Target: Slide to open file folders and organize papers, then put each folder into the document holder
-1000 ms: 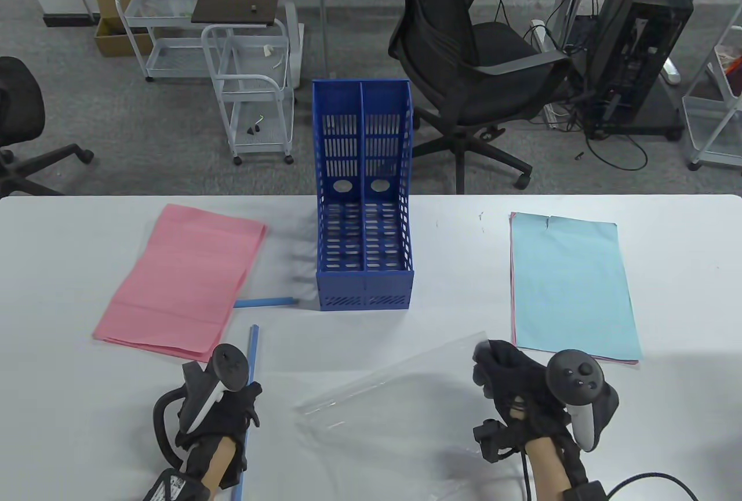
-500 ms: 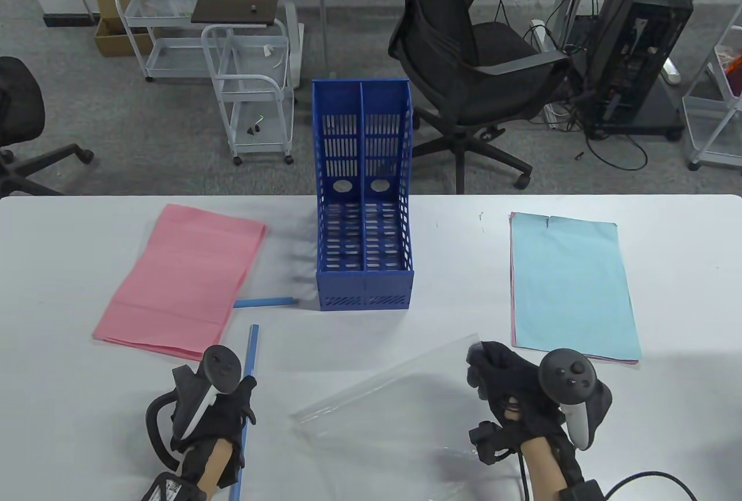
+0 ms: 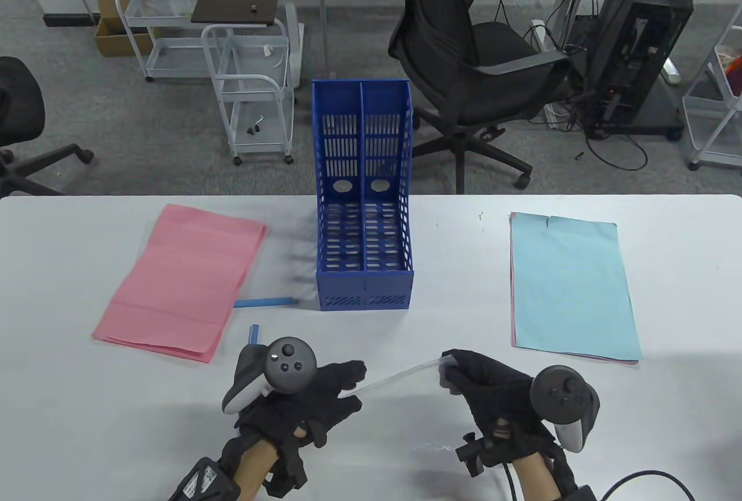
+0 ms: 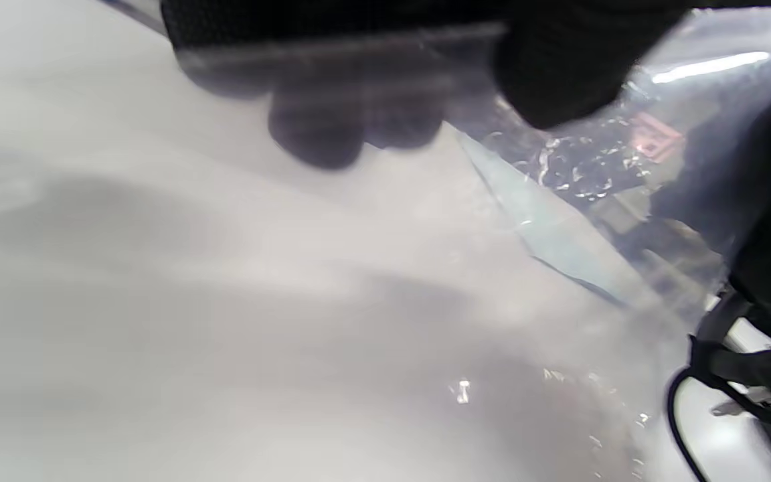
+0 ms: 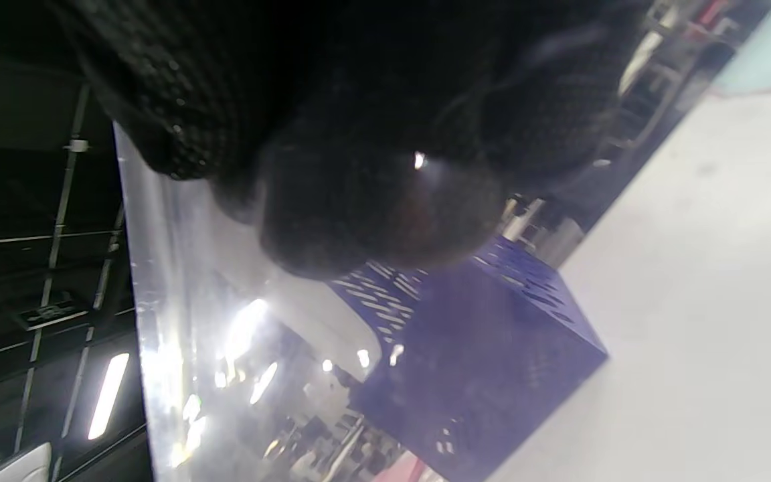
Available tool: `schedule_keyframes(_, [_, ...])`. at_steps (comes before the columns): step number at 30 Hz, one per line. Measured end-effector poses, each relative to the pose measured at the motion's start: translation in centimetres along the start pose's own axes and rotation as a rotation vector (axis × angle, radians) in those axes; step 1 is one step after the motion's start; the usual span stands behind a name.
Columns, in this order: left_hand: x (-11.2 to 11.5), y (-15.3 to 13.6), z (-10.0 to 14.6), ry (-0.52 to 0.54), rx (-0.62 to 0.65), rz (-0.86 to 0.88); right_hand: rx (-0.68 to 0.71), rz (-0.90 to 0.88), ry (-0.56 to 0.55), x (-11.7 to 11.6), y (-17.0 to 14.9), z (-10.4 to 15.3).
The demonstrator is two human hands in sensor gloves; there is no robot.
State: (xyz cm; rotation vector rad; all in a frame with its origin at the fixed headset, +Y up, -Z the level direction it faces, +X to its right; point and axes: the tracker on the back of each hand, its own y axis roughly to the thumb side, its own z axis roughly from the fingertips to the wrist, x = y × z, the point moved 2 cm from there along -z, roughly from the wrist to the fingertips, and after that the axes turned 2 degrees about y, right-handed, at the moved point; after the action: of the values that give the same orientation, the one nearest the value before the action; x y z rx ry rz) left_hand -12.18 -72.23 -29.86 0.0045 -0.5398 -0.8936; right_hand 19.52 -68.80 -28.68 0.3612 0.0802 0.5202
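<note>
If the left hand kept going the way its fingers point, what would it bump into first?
The left hand points right and slightly away, along the clear folder it pinches. Going straight on, it would probably meet the right hand gripping the folder's other end, though depth is hard to judge.

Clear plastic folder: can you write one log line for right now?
hands: left, right both pinch clear plastic folder | blue document holder: empty

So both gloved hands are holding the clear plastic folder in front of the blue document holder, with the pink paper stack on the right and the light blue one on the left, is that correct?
Not quite: the sides are swapped. In the table view the pink paper stack lies left of the blue document holder and the light blue paper stack lies right. Both hands, left and right, do hold the clear plastic folder.
</note>
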Motion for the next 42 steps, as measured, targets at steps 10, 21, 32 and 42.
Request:
schedule_keyframes(10, [-1.9,-2.6,3.8,0.377,0.077,0.279,-0.174,0.123,-0.180,3.2,-1.5,0.6])
schedule_keyframes(21, [-1.6,-5.1,4.6,0.441,0.043,0.596,-0.350,-0.475,0.296,-2.0,-5.4,-0.3])
schedule_keyframes(32, [-0.7,-5.1,4.7,0.441,-0.200,0.355,-0.461,-0.134,0.121,1.0,-5.3,-0.1])
schedule_keyframes(42, [5.7,0.4,1.7,-0.101,0.112,0.619,-0.379,-0.038,0.150,-3.2,-2.3,0.2])
